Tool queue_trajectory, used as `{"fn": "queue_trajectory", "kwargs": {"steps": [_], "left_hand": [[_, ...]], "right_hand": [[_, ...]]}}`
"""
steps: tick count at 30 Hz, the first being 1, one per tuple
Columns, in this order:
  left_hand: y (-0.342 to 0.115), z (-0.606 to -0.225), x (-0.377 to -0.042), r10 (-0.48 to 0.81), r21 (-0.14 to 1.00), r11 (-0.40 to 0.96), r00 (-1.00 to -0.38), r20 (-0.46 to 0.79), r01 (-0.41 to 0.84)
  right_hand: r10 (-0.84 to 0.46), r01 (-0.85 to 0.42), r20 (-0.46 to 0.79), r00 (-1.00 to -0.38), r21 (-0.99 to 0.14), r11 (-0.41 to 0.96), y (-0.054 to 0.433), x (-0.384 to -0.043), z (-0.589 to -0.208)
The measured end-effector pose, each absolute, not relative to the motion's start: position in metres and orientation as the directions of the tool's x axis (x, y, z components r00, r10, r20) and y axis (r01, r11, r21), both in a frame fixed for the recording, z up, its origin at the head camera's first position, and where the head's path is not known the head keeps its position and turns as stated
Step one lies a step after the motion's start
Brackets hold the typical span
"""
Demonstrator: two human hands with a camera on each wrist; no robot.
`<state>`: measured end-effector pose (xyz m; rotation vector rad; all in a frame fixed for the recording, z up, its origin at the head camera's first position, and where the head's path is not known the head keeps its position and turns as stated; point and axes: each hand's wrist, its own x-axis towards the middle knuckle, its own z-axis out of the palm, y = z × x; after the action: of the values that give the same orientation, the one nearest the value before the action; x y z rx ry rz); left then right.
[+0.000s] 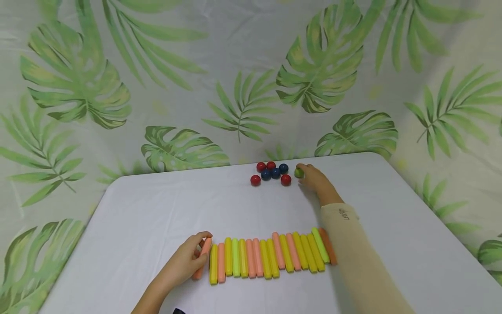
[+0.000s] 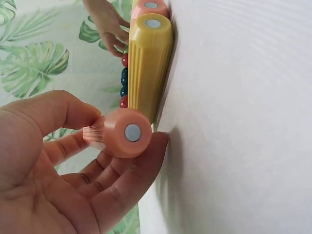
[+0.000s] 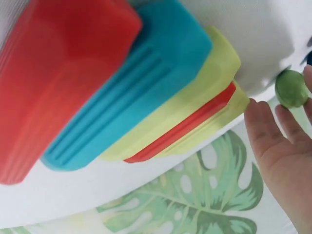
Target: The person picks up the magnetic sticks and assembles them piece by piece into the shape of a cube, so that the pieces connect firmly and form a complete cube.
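My left hand point(image 1: 182, 264) holds a salmon-coloured toy rod point(image 1: 206, 246) at the left end of a long row of rods. In the left wrist view the rod's near end point(image 2: 122, 134) shows a silver disc, with thumb and fingers around it. A yellow rod point(image 2: 150, 63) lies just beside it. Stretched to the far side of the table, my right hand point(image 1: 317, 182) pinches a green ball point(image 1: 299, 173). In the right wrist view the green ball point(image 3: 291, 88) sits at the fingertips, partly cut off by the frame edge.
Red and dark blue balls point(image 1: 276, 173) cluster left of the right hand. Yellow, salmon and lime rods point(image 1: 252, 258) lie side by side in front. A red rod point(image 3: 63, 73) and a teal rod point(image 3: 136, 87) appear under the right arm. Leaf-patterned cloth point(image 1: 243, 109) hangs behind the white table point(image 1: 157, 209).
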<state>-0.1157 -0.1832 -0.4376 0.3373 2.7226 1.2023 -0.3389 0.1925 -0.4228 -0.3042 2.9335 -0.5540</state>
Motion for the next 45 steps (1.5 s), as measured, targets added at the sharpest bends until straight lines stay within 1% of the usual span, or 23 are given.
{"fn": "queue_trajectory", "kwargs": {"steps": [7,9,11,16,21,25,28,31,33,35,39,42,45], "left_hand": [[-0.181,-0.433,-0.119,0.277,0.745,0.638,-0.961,0.014,0.195],[-0.18,-0.431,-0.12,0.287,0.746,0.63,-0.957,0.035,0.216],[-0.18,-0.427,-0.123,0.296,0.748,0.619,-0.953,0.063,0.242],[-0.177,-0.412,-0.13,0.295,0.764,0.578,-0.947,0.131,0.285],[-0.164,-0.392,-0.142,0.273,0.773,0.527,-0.931,0.241,0.354],[-0.151,-0.377,-0.152,0.283,0.738,0.502,-0.892,0.352,0.451],[-0.142,-0.37,-0.158,0.293,0.729,0.467,-0.866,0.405,0.5],[-0.135,-0.367,-0.162,0.295,0.748,0.433,-0.863,0.41,0.503],[-0.132,-0.369,-0.164,0.304,0.767,0.413,-0.868,0.393,0.492],[-0.13,-0.372,-0.164,0.318,0.784,0.398,-0.873,0.369,0.476],[-0.126,-0.38,-0.167,0.342,0.804,0.382,-0.878,0.336,0.456],[-0.123,-0.385,-0.168,0.351,0.807,0.379,-0.877,0.328,0.454],[-0.12,-0.383,-0.166,0.353,0.817,0.38,-0.884,0.306,0.434]], "right_hand": [[-0.234,-0.198,-0.05,-0.971,-0.382,0.903,0.192,-0.339,-0.427],[-0.24,-0.199,-0.045,-0.97,-0.421,0.885,0.194,-0.337,-0.428],[-0.244,-0.193,-0.041,-0.969,-0.495,0.847,0.197,-0.335,-0.426],[-0.262,-0.19,0.005,-0.965,-0.704,0.685,0.198,-0.328,-0.407],[-0.31,-0.233,0.073,-0.948,-0.823,0.518,0.187,-0.31,-0.379],[-0.401,-0.309,0.166,-0.901,-0.895,0.323,0.168,-0.283,-0.36],[-0.456,-0.337,0.24,-0.857,-0.93,0.144,0.151,-0.261,-0.354],[-0.488,-0.332,0.291,-0.823,-0.943,-0.004,0.135,-0.241,-0.354],[-0.504,-0.321,0.305,-0.808,-0.945,-0.058,0.126,-0.231,-0.358],[-0.512,-0.312,0.304,-0.804,-0.947,-0.072,0.118,-0.223,-0.364],[-0.489,-0.272,0.268,-0.83,-0.96,-0.066,0.109,-0.216,-0.376],[-0.48,-0.227,0.243,-0.843,-0.97,-0.092,0.104,-0.213,-0.383],[-0.482,-0.208,0.242,-0.842,-0.97,-0.123,0.101,-0.21,-0.387]]}}
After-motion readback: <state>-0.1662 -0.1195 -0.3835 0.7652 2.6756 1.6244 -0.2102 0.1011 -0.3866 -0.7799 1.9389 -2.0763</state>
